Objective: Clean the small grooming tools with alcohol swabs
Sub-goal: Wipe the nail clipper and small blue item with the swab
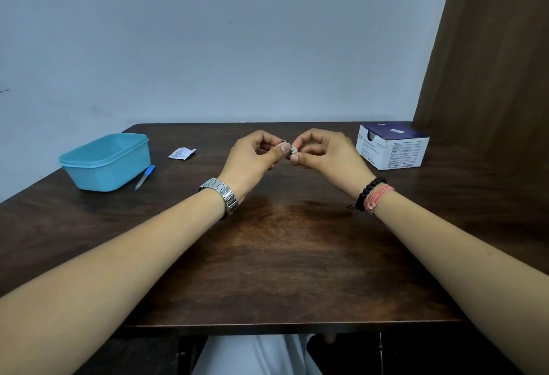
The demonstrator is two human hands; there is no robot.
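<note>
- Above the dark wooden table [267, 255], the left hand [252, 156] pinches a small metal grooming tool [282, 142], mostly hidden.
- Right hand [323, 151] pinches a white alcohol swab [293, 150] against the tool.
- Blue-handled nail file [145, 177] lies beside the turquoise plastic tub [107, 162].

a plain home room: dark wooden table [282, 255], bare wall [208, 32] (brown curtain [490, 47] at right).

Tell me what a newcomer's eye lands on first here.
The two hands meeting above the middle of the dark wooden table: the left hand pinches a small metal tool and the right hand pinches a white swab against it. Next, the turquoise tub at far left, and the swab box at far right.
</note>
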